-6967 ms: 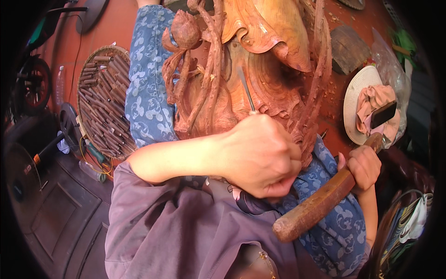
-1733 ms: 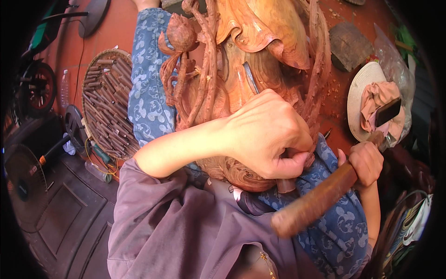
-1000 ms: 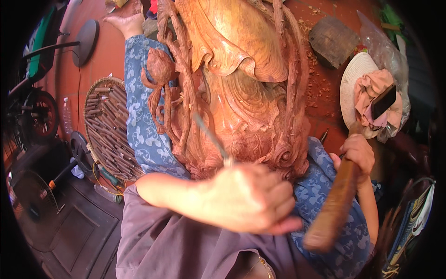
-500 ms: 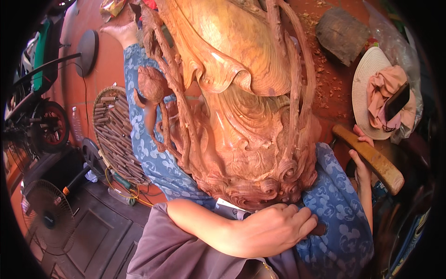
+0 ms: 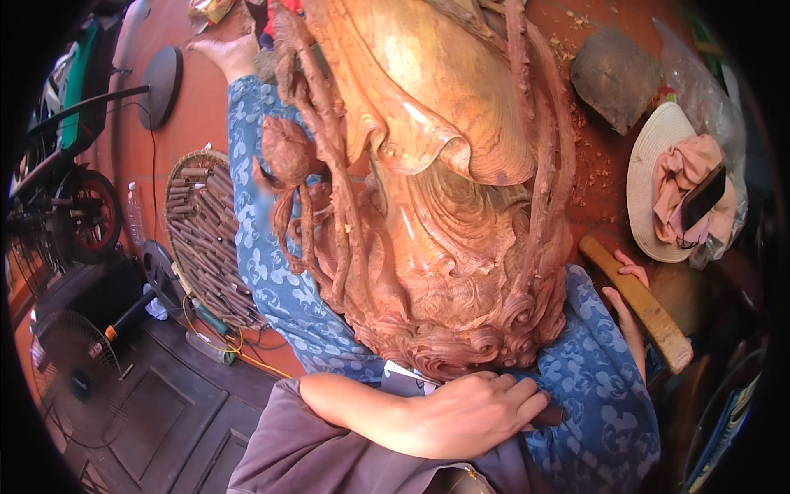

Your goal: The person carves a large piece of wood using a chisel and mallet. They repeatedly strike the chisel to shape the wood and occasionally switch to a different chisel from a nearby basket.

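The big reddish-brown carved wooden sculpture (image 5: pixel 444 206) lies across the person's lap, between blue patterned trouser legs (image 5: pixel 271 272), its curled scrollwork end right against the body. The left hand (image 5: pixel 473 416) rests at that lower edge, fingers curled over something dark; whether it actually grips a tool there I cannot tell. The right hand (image 5: pixel 629 309) is wrapped around the long brown wooden mallet (image 5: pixel 638 300), held off to the side, well apart from the carving. By my reckoning the piece is far along: folds, tendrils and curls are deeply cut, with only detail work at the scrolls left. Around them, wood chips litter the red floor (image 5: pixel 206 115); a round woven basket of wooden-handled tools (image 5: pixel 206 239) sits to the left, a pale brimmed hat with pink cloth and a dark phone (image 5: pixel 679 185) to the right. The sculpture's bulk hides most of the lap.
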